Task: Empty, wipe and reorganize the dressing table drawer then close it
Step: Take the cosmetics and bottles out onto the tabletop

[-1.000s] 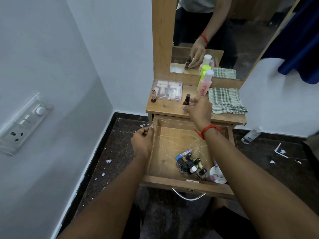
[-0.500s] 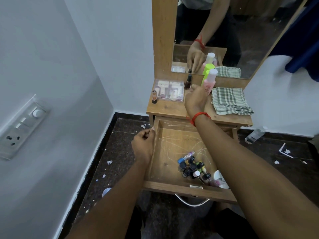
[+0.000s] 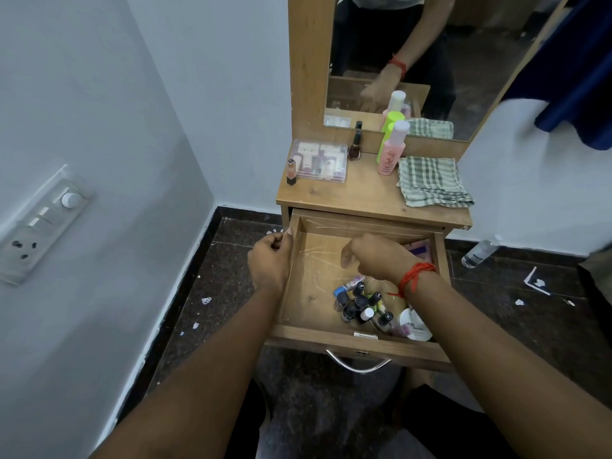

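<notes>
Drawer open under bench. Left grip curled, pinching its 9 o'clock wall. Right grip loosely curled, seemingly empty (blurred), over middle. Bottles at drawer's 5 o'clock: small, light, likely glass, slippery; take by caps.

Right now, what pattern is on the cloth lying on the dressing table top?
Green and off-white checks on the folded cloth, seen best in the head view.

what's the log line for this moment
drawer: open | left hand: holds drawer side | right hand: above nail polish bottles, holding nothing
</notes>
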